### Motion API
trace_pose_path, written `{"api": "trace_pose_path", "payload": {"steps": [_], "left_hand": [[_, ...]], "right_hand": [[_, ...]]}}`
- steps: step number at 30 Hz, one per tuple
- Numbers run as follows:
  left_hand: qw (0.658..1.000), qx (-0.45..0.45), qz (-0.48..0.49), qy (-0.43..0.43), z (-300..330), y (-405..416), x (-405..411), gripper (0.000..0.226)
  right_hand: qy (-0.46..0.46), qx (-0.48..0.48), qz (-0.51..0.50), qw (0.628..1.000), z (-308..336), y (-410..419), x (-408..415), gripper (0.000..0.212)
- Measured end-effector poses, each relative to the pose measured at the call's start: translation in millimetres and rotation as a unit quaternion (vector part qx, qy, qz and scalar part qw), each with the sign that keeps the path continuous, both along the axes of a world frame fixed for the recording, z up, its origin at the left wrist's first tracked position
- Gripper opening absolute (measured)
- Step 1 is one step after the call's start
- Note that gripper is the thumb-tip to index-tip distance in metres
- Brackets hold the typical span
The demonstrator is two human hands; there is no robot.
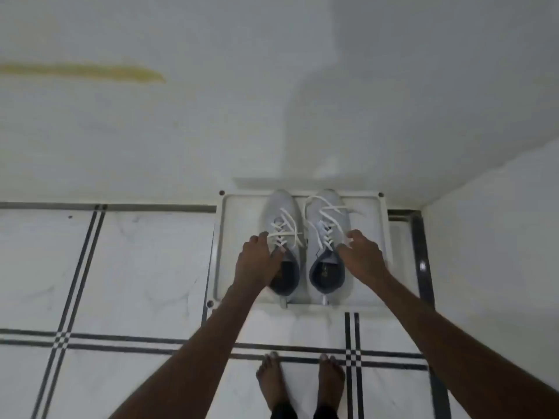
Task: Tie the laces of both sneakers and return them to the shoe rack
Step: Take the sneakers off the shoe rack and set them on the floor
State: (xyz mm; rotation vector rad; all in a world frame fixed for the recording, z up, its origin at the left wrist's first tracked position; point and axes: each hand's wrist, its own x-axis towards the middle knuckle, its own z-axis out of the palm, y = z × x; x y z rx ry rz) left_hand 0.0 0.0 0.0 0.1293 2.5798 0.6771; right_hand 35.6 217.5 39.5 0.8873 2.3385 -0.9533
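White wall (272,86), marble tiled floor (136,282)

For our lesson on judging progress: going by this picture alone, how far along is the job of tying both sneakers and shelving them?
Done: both sneakers, left sneaker and right sneaker, stand on the white shoe rack. In hand: the left hand and right hand are at the shoes' collars; grip unclear. Left: the laces look loose, no clear bow visible, so tying appears still to come.
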Motion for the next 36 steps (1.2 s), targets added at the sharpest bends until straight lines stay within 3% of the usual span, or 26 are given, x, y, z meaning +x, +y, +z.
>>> {"api": "trace_pose_path", "payload": {"steps": [4, 13, 25, 36], "left_hand": [[1.000, 0.015, 0.015, -0.011, -32.6, -8.5, 24.3, 0.045], [0.995, -0.025, 0.088, 0.031, -58.2, 2.1, 26.8, 0.038], [0.991, 0.010, 0.124, 0.056, 13.3, -7.0, 94.9, 0.042], [0.989, 0.041, 0.107, 0.092, 37.1, -59.8, 235.6, 0.041]], "right_hand": [[-0.034, 0.008, -0.004, 0.999, -38.8, -9.4, 26.3, 0.036], [0.005, 0.089, -0.018, 0.996, -85.9, -15.1, 24.6, 0.021], [0.076, 0.087, 0.009, 0.993, -21.2, -18.9, 91.4, 0.012], [0.125, 0.095, -0.012, 0.988, 4.0, -69.7, 243.3, 0.013]]}}
